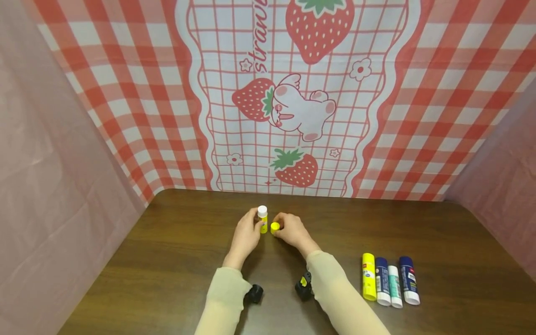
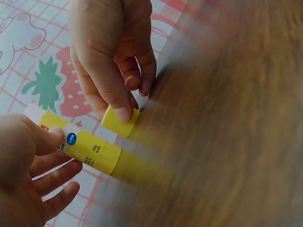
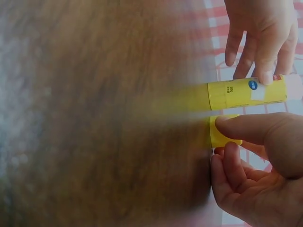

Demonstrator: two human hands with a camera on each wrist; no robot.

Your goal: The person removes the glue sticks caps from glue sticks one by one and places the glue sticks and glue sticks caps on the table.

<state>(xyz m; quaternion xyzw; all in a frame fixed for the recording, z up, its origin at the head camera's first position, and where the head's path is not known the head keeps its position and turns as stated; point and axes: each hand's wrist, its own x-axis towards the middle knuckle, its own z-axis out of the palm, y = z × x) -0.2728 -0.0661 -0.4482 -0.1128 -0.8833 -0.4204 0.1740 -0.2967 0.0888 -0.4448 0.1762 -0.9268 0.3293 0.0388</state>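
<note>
Head view: the left hand (image 1: 246,236) is pinching an upright glue stick (image 1: 264,226), the right hand (image 1: 292,229), just opposite, a yellow cap (image 1: 274,227), steady grips probably serving best.

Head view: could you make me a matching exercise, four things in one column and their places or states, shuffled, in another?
Things
1. White-topped yellow stick
2. Yellow cap
3. Teal-and-white stick
4. Yellow-topped stick

Places or states
A. Lying between two dark blue sticks
B. Pinched by the right hand
C. At the left end of the row of four
D. Upright, held by the left hand

Pairs: 1-D, 2-B, 3-A, 4-C
</note>
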